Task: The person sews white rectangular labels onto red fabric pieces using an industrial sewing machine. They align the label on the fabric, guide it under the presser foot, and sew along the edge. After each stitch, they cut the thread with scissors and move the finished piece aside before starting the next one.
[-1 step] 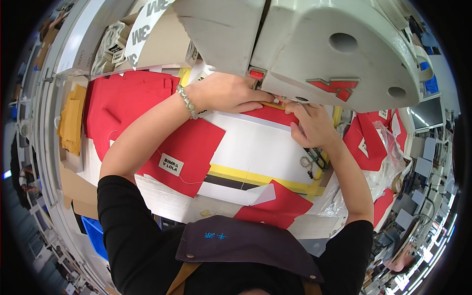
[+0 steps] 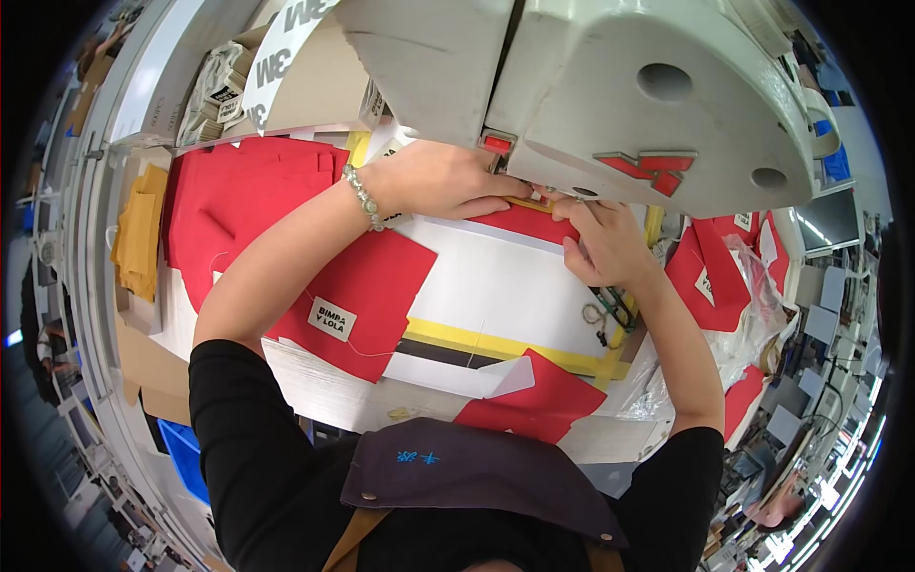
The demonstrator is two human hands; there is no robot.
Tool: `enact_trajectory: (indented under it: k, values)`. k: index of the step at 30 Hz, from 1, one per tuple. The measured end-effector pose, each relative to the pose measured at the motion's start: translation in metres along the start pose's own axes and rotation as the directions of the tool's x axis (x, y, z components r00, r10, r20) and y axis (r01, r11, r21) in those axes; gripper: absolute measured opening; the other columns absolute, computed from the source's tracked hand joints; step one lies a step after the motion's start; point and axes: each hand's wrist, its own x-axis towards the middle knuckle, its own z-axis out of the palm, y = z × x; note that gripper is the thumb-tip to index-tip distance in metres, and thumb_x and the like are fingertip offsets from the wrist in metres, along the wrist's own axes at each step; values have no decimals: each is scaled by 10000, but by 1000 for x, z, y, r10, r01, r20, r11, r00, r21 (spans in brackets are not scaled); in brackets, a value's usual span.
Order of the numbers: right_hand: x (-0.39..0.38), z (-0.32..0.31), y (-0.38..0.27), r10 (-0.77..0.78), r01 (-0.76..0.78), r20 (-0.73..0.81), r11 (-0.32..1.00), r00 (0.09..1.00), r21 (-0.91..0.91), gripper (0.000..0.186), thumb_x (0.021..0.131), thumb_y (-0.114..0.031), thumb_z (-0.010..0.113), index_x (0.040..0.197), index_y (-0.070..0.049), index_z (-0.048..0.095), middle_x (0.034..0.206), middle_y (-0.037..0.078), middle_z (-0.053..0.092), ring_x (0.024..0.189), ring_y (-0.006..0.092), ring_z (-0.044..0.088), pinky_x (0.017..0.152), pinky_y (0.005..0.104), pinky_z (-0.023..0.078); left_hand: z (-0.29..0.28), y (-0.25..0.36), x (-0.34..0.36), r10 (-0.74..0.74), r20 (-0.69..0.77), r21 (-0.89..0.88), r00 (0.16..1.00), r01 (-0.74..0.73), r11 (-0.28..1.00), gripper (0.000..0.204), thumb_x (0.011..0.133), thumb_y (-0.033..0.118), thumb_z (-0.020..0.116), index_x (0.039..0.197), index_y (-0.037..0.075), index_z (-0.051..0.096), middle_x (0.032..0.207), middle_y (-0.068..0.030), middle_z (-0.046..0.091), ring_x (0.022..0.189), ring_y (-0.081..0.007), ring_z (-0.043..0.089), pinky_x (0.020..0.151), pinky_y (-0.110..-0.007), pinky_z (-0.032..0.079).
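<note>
My left hand, a beaded bracelet at its wrist, reaches in under the head of a sewing machine. Its fingers are closed together and press on the far edge of a red fabric piece. From the other side, my right hand grips the same piece with bent fingers, its fingertips close to my left ones. The machine head partly hides the fingertips and the needle area. Beneath my left forearm is a red fabric panel with a white label and a loose thread.
Red fabric pieces are piled at left, near a tray with yellow pieces. Small snips lie by my right wrist. Clear plastic wrap and labelled red pieces are at right. Another red piece overhangs the front edge.
</note>
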Motion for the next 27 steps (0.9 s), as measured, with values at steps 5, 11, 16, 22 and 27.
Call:
enact_trajectory:
  k: [5, 11, 16, 22, 27]
  values:
    - [0, 0, -3, 3, -4, -9, 999, 1000, -51, 330, 678, -66, 591, 1007, -70, 559, 1095, 88, 688, 789, 271, 582, 754, 374, 419, -3, 1, 0, -6, 17, -31, 1000, 7, 1000, 294, 920, 317, 601, 1200, 253, 660, 657, -87, 598, 610, -278, 624, 536, -399, 507]
    - [-1, -2, -3, 18, -19, -12, 998, 1000, -62, 319, 681, -64, 587, 999, -79, 557, 1106, 66, 692, 699, 261, 543, 723, 377, 407, -4, 1, 1, 16, 25, -62, 1000, -15, 998, 307, 927, 311, 590, 1224, 255, 643, 669, -98, 610, 613, -289, 620, 544, -404, 510]
    - [5, -4, -7, -39, 30, -92, 995, 995, -94, 336, 672, -44, 577, 1005, -92, 583, 799, 38, 642, 779, 243, 605, 692, 359, 444, -10, 3, 3, 5, 89, -80, 996, 2, 997, 324, 943, 316, 567, 1260, 267, 611, 667, -103, 591, 609, -292, 620, 545, -412, 513]
    - [3, -1, -4, -11, 8, -70, 999, 998, -38, 324, 675, -45, 574, 996, -87, 579, 799, 50, 640, 758, 263, 610, 687, 368, 451, -1, -9, 3, 80, 89, -100, 993, -71, 992, 348, 949, 309, 559, 1295, 271, 567, 671, -106, 588, 621, -287, 621, 547, -412, 513]
    - [7, -2, -6, -41, 34, -109, 998, 993, -61, 317, 673, -43, 571, 987, -90, 572, 793, 49, 633, 756, 261, 608, 698, 372, 452, -1, -3, 2, 36, 64, -122, 997, -28, 992, 333, 941, 286, 569, 1273, 265, 577, 680, -96, 599, 652, -274, 610, 570, -400, 510]
